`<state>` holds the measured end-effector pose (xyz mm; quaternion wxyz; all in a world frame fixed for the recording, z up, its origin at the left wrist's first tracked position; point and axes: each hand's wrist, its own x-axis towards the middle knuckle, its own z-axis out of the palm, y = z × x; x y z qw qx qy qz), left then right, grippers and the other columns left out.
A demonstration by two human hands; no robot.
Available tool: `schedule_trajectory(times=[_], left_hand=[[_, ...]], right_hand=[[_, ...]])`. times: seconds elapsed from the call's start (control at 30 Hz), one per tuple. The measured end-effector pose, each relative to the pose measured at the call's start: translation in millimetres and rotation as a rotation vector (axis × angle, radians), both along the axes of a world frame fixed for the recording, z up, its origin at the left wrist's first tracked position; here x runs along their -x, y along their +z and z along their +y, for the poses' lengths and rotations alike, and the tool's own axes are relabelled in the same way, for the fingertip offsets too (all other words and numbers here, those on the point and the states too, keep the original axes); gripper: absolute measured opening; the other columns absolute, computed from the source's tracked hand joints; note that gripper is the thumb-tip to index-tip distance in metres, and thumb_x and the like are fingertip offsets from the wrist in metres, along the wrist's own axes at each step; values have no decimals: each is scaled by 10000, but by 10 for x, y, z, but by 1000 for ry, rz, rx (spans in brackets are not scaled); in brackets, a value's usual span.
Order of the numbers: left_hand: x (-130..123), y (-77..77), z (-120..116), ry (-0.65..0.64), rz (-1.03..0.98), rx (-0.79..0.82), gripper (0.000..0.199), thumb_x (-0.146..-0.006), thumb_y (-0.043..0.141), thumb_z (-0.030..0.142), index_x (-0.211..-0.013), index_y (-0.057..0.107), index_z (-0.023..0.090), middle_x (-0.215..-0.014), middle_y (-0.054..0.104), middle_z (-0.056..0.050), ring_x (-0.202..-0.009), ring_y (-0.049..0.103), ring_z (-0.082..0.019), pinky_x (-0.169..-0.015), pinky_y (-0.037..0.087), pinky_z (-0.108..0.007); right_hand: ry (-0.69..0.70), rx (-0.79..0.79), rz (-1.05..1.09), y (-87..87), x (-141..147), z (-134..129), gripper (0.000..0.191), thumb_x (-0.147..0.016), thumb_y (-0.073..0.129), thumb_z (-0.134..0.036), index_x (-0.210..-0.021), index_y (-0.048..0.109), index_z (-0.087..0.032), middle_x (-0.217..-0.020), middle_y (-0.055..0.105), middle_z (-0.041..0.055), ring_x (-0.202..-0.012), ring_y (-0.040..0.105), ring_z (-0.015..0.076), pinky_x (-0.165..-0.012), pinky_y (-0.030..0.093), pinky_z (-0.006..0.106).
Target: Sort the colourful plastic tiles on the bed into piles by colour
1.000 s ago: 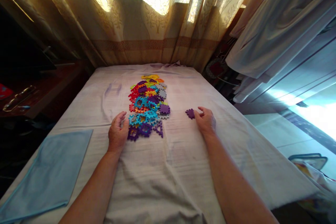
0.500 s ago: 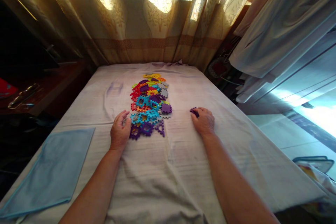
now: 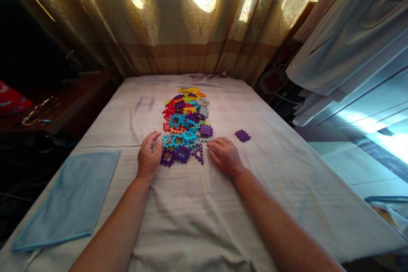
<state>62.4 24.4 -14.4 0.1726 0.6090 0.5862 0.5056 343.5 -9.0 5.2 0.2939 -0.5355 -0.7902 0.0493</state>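
Observation:
A long heap of colourful plastic interlocking tiles (image 3: pixel 191 124) with toothed edges lies on the sheet. Red, turquoise, purple, yellow, grey and orange ones overlap in it. At the heap's near left edge rests my left hand (image 3: pixel 149 158), fingers loosely apart, nothing in it, beside a dark purple window tile (image 3: pixel 167 157). My right hand (image 3: pixel 225 155) is on the heap's right, fingers stretched towards a purple triangular tile (image 3: pixel 201 158) and a pale grey toothed tile (image 3: pixel 204 139). It holds nothing that I can see. A single purple square tile (image 3: pixel 242 135) lies flat farther right, apart from the heap.
A light blue cloth bag (image 3: pixel 68 197) lies flat at the left on the pale sheet (image 3: pixel 191 229). Patterned curtains (image 3: pixel 165 29) hang behind the far edge. Light garments (image 3: pixel 331 46) hang at the right, and a dark wooden cabinet (image 3: pixel 76 102) stands at the left.
My right hand has let go of the purple square tile on the right and moved left to the heap. My left hand stays by the heap. The view has shifted slightly.

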Motion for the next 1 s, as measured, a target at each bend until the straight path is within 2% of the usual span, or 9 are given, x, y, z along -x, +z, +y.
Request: schedule_trajectory(times=[0.27, 0.4, 0.53, 0.67, 0.87, 1.0], left_hand=[[22, -6, -14, -21, -65, 13, 365, -845, 557, 397, -1109, 679, 176, -1302, 642, -119, -1087, 662, -222, -990, 518, -393], [20, -25, 9, -24, -89, 8, 373, -836, 561, 399, -1106, 685, 174, -1289, 648, -121, -1103, 655, -229, -1023, 496, -410], [20, -24, 9, -30, -102, 5, 365, -836, 562, 404, -1097, 687, 182, -1292, 648, -118, -1113, 652, -229, -1027, 492, -408], [15, -5, -9, -26, -115, 14, 372, -832, 566, 417, -1091, 687, 179, -1293, 647, -125, -1110, 656, -236, -1006, 506, -409], [28, -2, -35, -11, -126, 31, 383, -845, 560, 447, -1088, 688, 180, -1300, 646, -126, -1194, 614, -252, -1070, 458, -429], [51, -23, -68, 5, -141, 54, 393, -854, 569, 480, -1089, 691, 190, -1309, 644, -114, -1228, 594, -250, -1115, 419, -426]], right_hand=[[-24, -50, 7, -72, -232, -42, 233, -925, 505, -254, -926, 735, -222, -940, 734, 82, -924, 629, 223, -900, 490, 367], [0, -61, -8, -45, -72, -72, 199, -915, 531, -247, -955, 723, -212, -942, 734, 75, -899, 640, 209, -852, 493, 337], [16, 47, -151, 75, 214, -127, 223, -892, 618, -371, -1027, 697, -212, -941, 706, 67, -853, 632, 194, -772, 468, 296], [7, 122, -275, 161, 377, -161, 233, -859, 670, -422, -930, 684, -201, -904, 670, 69, -864, 604, 205, -761, 439, 298], [30, 56, -215, 75, 350, -157, 116, -859, 659, -319, -861, 674, -204, -868, 650, 54, -837, 581, 190, -743, 422, 290], [61, 15, -94, -17, 309, -181, 78, -847, 652, -261, -898, 693, -219, -854, 645, 39, -819, 581, 180, -745, 428, 286]])
